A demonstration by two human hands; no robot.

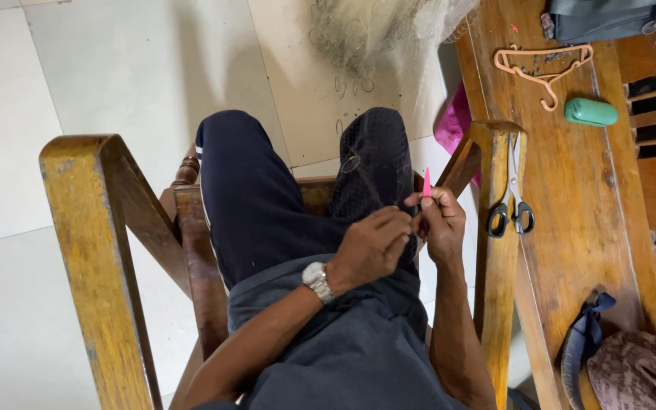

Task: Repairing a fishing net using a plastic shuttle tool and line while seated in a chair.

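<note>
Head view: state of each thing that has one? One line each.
Left hand: closed, pinching the net at the lap.
Right hand: closed on the pink needle.
Pink needle: upright, tip poking above the fingers.
Fishing net: draped over the right knee, running up to a pile on the floor.
Scissors: shut, lying flat on the armrest.
Hanger: lying flat on the bench.
Green case: closed, on the bench.
Cap: lying on the bench.

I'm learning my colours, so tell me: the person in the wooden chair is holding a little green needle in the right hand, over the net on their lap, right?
Nearly. The netting needle in the right hand is pink, not green, as the head view shows. The rest holds: the person sits in the wooden chair, with the net draped over the lap.
</note>
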